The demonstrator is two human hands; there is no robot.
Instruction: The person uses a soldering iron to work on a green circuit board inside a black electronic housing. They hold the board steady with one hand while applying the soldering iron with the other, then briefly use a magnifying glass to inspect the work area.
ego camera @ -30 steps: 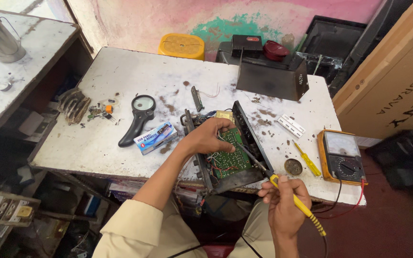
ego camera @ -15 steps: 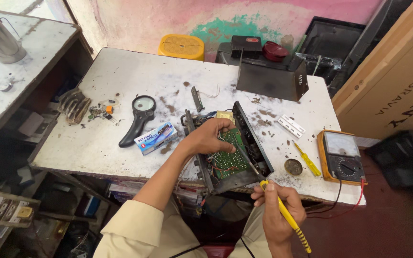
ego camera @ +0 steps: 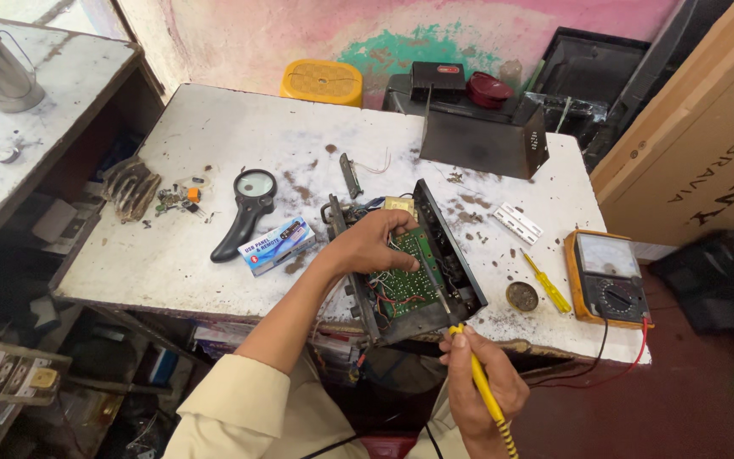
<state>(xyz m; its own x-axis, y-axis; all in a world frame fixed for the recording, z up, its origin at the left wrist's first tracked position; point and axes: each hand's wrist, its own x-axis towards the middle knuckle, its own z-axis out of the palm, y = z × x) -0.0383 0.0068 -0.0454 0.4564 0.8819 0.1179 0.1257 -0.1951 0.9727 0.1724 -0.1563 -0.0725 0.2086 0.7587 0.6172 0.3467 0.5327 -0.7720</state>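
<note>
**Kid:** What is the right hand (ego camera: 479, 393) doing?

**Helper:** Its fingers are wrapped tight around a yellow soldering iron (ego camera: 483, 387). The metal tip points up at the green circuit board (ego camera: 408, 280). I cannot tell if the tip touches it.

**Kid:** And the left hand (ego camera: 377, 240)?

**Helper:** It rests on top of the board. The fingers are bent and press down on it, near the top end. I cannot tell if they pinch a small part.

**Kid:** Where is the board?

**Helper:** It sits inside an open black case (ego camera: 452, 255). The case lies on the white table (ego camera: 239, 136), near the front edge, and is tipped a bit to one side.

**Kid:** What is close by?

**Helper:** Just to the right of the case is a small round tin (ego camera: 522, 296). Next to that is a yellow screwdriver (ego camera: 545, 281). Further right is an orange meter (ego camera: 609, 276) with a red wire and a black wire.

**Kid:** And on the other side?

**Helper:** A small blue box (ego camera: 276, 245) lies just left of the case. Beside it is a black magnifying glass (ego camera: 246, 209). At the far left edge is a little pile of tiny parts (ego camera: 176, 199). At the back stands a dark metal cover (ego camera: 484, 143).
</note>
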